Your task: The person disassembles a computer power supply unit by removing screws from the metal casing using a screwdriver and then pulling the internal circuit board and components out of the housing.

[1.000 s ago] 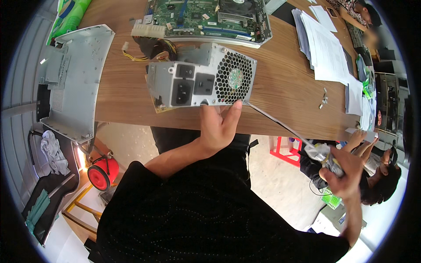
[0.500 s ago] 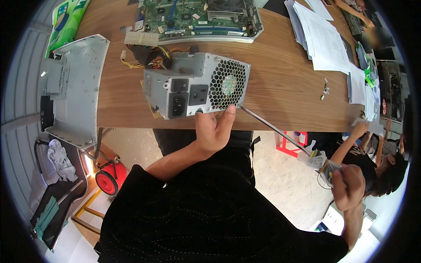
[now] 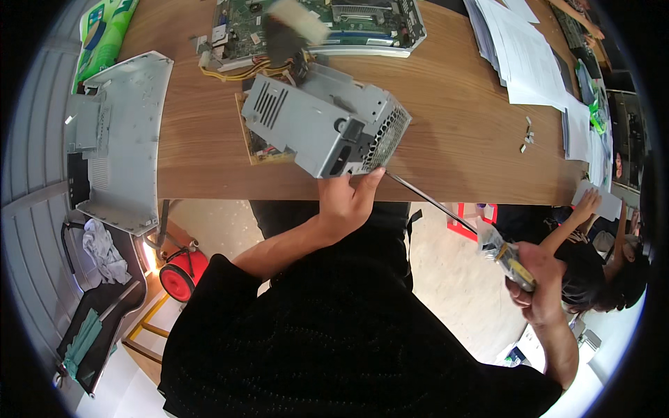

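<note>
A grey metal computer power supply [image 3: 296, 124] is tilted above the desk near its front edge, its slotted side turned up and its honeycomb grille facing right. My left hand [image 3: 344, 207] grips its lower near edge with thumb and fingers. In my right hand [image 3: 542, 275], out to the right beyond the desk edge, is the handle of a long screwdriver [image 3: 431, 200] wrapped partly in clear plastic. The shaft reaches up left to the supply's corner beside my left thumb; whether the tip sits in a screw cannot be seen. Yellow and black cables [image 3: 258, 70] with a blurred white connector [image 3: 301, 22] trail behind the supply.
An opened computer case with a green board [image 3: 247, 28] lies at the back. Under the supply is a wood-edged piece [image 3: 253, 150]. A metal cover [image 3: 129, 139] stands left; paper stacks [image 3: 519, 63] and several small bits [image 3: 527, 132] lie right. Another person's hand [image 3: 589, 202] holds paper.
The power supply has rotated and tipped, showing its slotted side and turning the grille right. Its white connector swung right. My right hand has shifted slightly up and left, its grip turned on the handle.
</note>
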Action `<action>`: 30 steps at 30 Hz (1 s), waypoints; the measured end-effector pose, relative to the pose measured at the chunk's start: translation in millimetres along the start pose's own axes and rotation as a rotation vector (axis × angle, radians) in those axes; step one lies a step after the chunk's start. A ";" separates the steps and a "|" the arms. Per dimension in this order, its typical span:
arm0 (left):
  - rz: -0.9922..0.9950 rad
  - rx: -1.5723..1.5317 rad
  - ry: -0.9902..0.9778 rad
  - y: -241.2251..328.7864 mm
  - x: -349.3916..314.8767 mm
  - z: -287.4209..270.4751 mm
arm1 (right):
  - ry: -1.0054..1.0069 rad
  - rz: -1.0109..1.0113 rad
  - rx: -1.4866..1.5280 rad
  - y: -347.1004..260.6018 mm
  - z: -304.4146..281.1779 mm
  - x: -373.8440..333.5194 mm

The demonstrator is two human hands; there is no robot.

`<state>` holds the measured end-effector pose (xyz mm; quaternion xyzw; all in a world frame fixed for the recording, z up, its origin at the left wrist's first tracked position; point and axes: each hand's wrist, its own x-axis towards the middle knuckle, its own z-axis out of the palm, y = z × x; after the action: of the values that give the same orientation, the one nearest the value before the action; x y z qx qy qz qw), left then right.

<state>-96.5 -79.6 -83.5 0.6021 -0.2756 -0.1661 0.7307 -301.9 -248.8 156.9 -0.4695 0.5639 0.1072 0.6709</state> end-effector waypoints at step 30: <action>0.097 -0.296 0.091 42.6 15.3 -3.6 | 0.058 -1.624 -1.852 -2.5 -7.9 -9.9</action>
<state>-86.0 -76.1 -39.4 0.4805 -0.2434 -0.1419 0.8305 -308.8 -252.2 167.2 -0.9846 -0.1656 0.0079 -0.0556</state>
